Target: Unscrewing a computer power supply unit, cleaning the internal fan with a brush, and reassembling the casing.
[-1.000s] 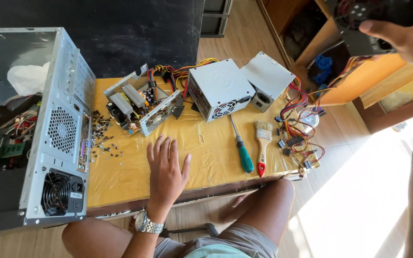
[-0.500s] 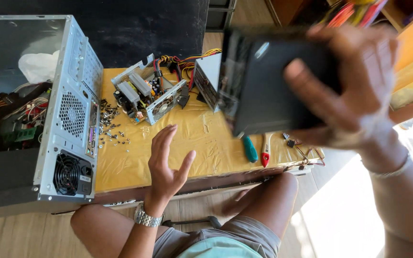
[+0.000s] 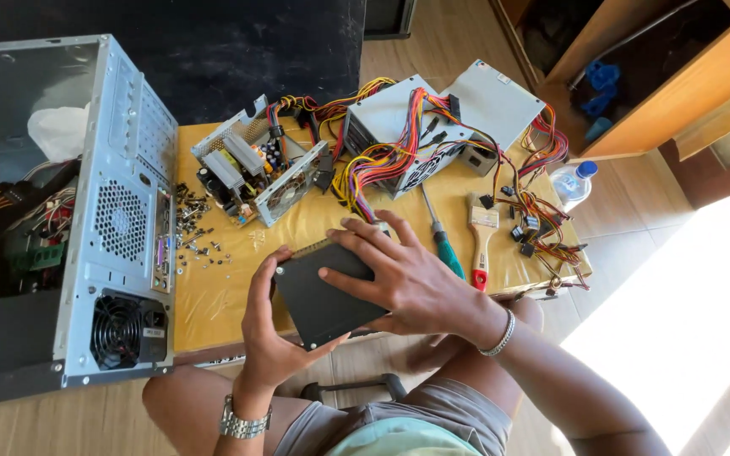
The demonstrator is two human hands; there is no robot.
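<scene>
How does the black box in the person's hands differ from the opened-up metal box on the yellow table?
The black box is dark and closed; the opened box is bare grey metal, its top off and parts showing. The black box is held above the table edge by the left hand and right hand; the opened box rests untouched on the table. Coloured wires run from the opened box; none show on the black one. Both are boxy.

I'm seeing both hands gripping a black box-shaped component (image 3: 324,294) over the yellow table (image 3: 213,295): left hand (image 3: 270,325) cupping its near-left edge, right hand (image 3: 407,279) lying flat on top. Open computer case (image 3: 120,219) sitting left, loose screws (image 3: 192,228) beside it, screwdriver (image 3: 443,241) and brush (image 3: 482,236) lying right.
</scene>
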